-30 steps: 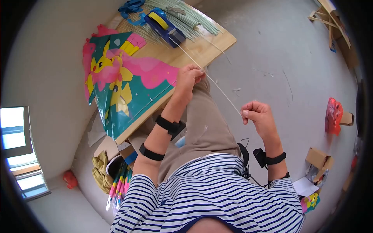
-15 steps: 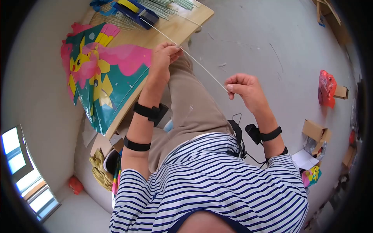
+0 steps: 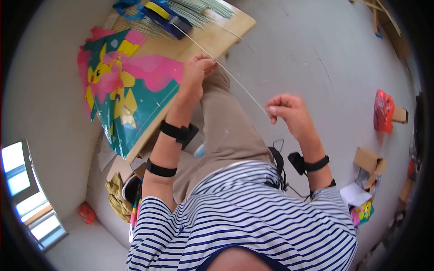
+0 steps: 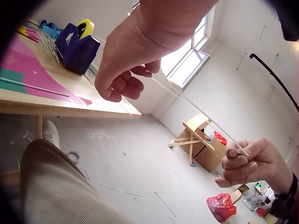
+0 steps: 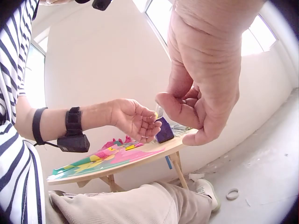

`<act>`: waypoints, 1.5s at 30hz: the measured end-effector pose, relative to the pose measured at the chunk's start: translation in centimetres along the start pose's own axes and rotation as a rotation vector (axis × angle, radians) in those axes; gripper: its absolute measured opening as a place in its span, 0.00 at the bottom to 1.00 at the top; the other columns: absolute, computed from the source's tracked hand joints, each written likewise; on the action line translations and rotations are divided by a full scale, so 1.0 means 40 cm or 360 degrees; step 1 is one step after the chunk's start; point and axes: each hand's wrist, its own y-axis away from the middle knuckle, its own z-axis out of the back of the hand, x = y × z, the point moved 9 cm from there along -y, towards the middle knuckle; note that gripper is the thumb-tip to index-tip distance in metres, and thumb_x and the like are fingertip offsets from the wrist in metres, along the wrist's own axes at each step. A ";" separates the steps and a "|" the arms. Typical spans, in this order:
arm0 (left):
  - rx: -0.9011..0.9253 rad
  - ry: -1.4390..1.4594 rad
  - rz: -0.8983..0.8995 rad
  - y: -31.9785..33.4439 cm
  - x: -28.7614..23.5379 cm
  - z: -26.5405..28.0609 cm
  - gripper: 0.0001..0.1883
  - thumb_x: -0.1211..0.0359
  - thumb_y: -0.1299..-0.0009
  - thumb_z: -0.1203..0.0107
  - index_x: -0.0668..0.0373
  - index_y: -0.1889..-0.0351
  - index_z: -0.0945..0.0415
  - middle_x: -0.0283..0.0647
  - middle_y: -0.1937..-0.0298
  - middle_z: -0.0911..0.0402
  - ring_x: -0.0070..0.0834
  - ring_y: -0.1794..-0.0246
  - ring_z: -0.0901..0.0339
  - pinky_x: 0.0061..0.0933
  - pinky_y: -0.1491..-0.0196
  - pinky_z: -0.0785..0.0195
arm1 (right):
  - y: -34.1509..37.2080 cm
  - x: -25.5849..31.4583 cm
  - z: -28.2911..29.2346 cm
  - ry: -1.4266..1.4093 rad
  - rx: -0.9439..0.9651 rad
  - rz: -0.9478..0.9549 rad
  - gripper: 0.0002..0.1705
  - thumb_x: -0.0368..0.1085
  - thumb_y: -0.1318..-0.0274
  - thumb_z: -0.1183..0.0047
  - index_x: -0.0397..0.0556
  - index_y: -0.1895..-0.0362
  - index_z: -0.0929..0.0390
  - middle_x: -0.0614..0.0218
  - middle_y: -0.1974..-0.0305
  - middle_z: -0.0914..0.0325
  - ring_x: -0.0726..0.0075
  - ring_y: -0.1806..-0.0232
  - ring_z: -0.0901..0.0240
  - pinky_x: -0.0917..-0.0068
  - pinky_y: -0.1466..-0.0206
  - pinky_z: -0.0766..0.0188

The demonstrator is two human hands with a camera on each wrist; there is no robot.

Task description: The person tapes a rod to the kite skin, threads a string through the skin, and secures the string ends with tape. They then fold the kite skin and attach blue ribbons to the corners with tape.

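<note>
A thin white rod slants between the two hands, out past the table's front edge. My left hand pinches it partway along between thumb and fingertips. At its lower end, my right hand grips the rod between thumb and curled forefinger; the left wrist view shows this fingertip hold too. Beyond the left hand, the rod's far end overlaps a blue tape dispenser with a yellow roll. A glossy printed sheet, green and pink with yellow cartoon figures, lies on the table left of my left hand.
Many pale thin rods lie on the wooden table behind the dispenser, near blue ribbon. A red plastic bag and an open cardboard box are on the floor at the right. My trousered leg extends beneath the hands.
The head view has swung, so table and hands appear further left and higher than a second ago. Both hands keep hold of the rod; the right hand is slightly blurred now.
</note>
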 end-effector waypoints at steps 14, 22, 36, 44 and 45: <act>-0.0137 0.0138 -0.0351 -0.291 -0.137 0.248 0.02 0.78 0.34 0.46 0.62 0.66 0.24 0.46 0.54 0.16 0.26 0.56 0.21 0.20 0.49 0.34 | 0.017 0.048 0.005 0.0007 -0.0077 -0.0011 0.03 0.26 0.47 0.45 0.38 0.67 0.21 0.66 0.75 0.23 0.75 0.76 0.29 0.76 0.69 0.30; -0.0317 -0.0111 -0.0293 -0.175 -0.159 0.221 0.04 0.74 0.31 0.48 0.63 0.63 0.24 0.46 0.55 0.16 0.30 0.51 0.19 0.29 0.45 0.30 | 0.026 0.043 0.022 0.0065 -0.0143 -0.0024 0.04 0.26 0.47 0.46 0.37 0.67 0.21 0.67 0.74 0.23 0.75 0.75 0.29 0.76 0.68 0.30; 0.0028 0.0130 0.0064 0.074 0.025 -0.011 0.05 0.74 0.31 0.49 0.63 0.61 0.25 0.45 0.57 0.15 0.26 0.57 0.19 0.27 0.50 0.29 | 0.041 0.018 -0.004 -0.0022 -0.0025 -0.0002 0.06 0.27 0.46 0.42 0.36 0.64 0.18 0.66 0.73 0.21 0.76 0.76 0.28 0.78 0.68 0.29; -0.0036 0.0102 0.0045 0.059 0.015 0.002 0.07 0.74 0.31 0.47 0.65 0.57 0.24 0.43 0.58 0.15 0.26 0.58 0.19 0.27 0.51 0.28 | 0.039 0.015 -0.008 -0.0007 0.0004 0.0004 0.06 0.27 0.46 0.42 0.36 0.64 0.18 0.66 0.73 0.21 0.77 0.76 0.28 0.78 0.69 0.29; -0.0034 0.0103 0.0051 0.059 0.018 0.001 0.07 0.74 0.31 0.47 0.64 0.57 0.24 0.43 0.58 0.15 0.26 0.58 0.19 0.27 0.51 0.28 | 0.041 0.015 -0.009 -0.0005 0.0000 0.0002 0.06 0.26 0.46 0.42 0.36 0.64 0.18 0.66 0.73 0.21 0.77 0.76 0.28 0.78 0.69 0.29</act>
